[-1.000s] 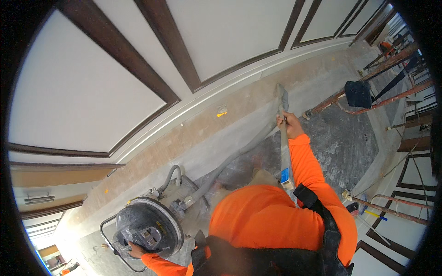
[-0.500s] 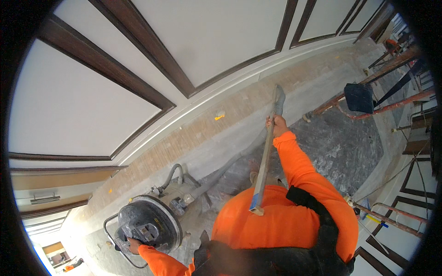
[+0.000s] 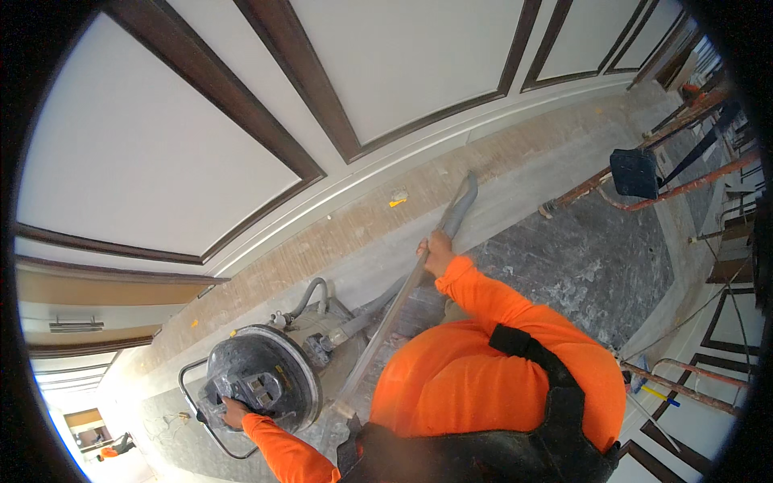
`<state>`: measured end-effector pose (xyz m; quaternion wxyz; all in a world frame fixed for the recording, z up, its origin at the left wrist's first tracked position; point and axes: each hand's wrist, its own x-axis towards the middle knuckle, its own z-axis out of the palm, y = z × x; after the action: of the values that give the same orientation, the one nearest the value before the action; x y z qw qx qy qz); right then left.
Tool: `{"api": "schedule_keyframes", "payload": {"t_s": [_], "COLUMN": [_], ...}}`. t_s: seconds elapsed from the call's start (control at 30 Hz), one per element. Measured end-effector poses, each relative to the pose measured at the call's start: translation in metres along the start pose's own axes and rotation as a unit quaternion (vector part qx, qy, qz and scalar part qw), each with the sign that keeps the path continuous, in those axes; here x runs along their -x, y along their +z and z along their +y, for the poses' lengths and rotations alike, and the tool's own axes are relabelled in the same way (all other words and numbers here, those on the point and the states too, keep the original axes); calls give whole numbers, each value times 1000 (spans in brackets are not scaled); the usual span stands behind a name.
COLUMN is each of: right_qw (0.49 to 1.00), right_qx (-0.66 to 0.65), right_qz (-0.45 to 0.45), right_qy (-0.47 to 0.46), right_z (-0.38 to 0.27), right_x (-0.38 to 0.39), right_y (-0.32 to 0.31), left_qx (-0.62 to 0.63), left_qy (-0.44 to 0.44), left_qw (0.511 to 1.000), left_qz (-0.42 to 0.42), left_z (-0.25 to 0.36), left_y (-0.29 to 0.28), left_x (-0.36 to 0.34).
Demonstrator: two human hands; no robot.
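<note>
My left hand lies on the black lid of a drum-shaped vacuum, fingers stretched toward the switches on top. Beside it curves the machine's metal handle. In front of my body, my right hand is closed round a long pale bar, which slants from the far floor down toward the vacuum. A grey hose runs along the bar's far end, and I cannot tell whether my fingers also grip it. Another stretch of hose joins the vacuum's side.
A panelled wall with dark trim runs along the far side. Rust-coloured scaffold tubes and a dark blue flat piece stand at the right. Dusty grey flooring borders a tan strip. Another person in orange is far off at lower left.
My right hand has swung left and nearer with the bar, whose near end moved from my torso to beside the vacuum. My left hand has shifted up slightly onto the lid.
</note>
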<state>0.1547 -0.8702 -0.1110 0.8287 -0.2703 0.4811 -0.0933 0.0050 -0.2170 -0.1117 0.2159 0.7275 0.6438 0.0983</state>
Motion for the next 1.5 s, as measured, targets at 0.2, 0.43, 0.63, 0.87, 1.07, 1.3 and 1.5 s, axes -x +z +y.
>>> {"api": "schedule_keyframes", "payload": {"t_s": [0.2, 0.43, 0.63, 0.87, 1.07, 1.3, 1.5], "right_qw": [950, 995, 417, 485, 947, 970, 990], "right_qx": [186, 82, 583, 670, 295, 230, 142], "right_qz": [-168, 35, -262, -268, -78, -84, 8], "right_qy": [-185, -47, -646, -493, -103, -16, -1], "right_z": [6, -71, -91, 21, 20, 22, 36], "right_x": [-72, -67, -147, -77, -109, -79, -30], "right_y": [-70, -30, -115, -59, -37, -6, 8], "left_qx": [27, 8, 13, 16, 22, 0, -21], "left_qy": [31, -12, 13, 12, 18, 18, 42], "left_qw": [999, 1000, 999, 1000, 999, 999, 998], "left_qz": [5, 5, -43, 5, 31, 43, 52], "left_z": [23, 7, 33, 23, 25, 10, 27], "left_y": [-11, -21, 4, -11, -13, -13, -10], "left_x": [52, 31, 63, 51, 58, 34, 58]}}
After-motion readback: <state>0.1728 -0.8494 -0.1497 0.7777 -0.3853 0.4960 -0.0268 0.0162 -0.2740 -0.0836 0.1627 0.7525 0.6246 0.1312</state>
